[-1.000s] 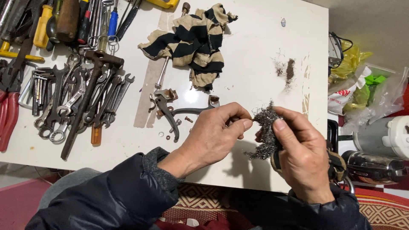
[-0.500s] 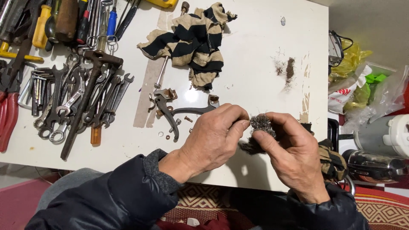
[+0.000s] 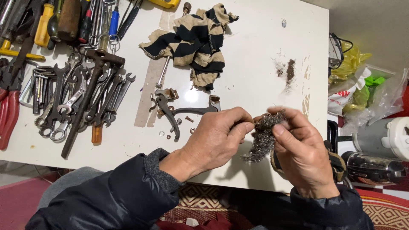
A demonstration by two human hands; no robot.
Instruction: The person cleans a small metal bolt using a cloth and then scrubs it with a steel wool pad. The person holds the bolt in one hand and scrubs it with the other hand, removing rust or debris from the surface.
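My left hand (image 3: 217, 138) and right hand (image 3: 300, 149) both pinch a wad of steel wool (image 3: 263, 134) over the near edge of the white table (image 3: 255, 51). A moment ago the wad sat balled tight between my fingers; now it hangs looser, a tail trailing down (scrubbing seems to be going on). Past the table's right edge lie crumpled bags (image 3: 358, 81), yellow, green and clear, and a white one with a red mark.

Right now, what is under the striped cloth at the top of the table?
A thin metal rod runs out from beneath the striped cloth toward the dark brake levers, and its brown knob shows above. The cloth covers the rod's middle and anything else under it.
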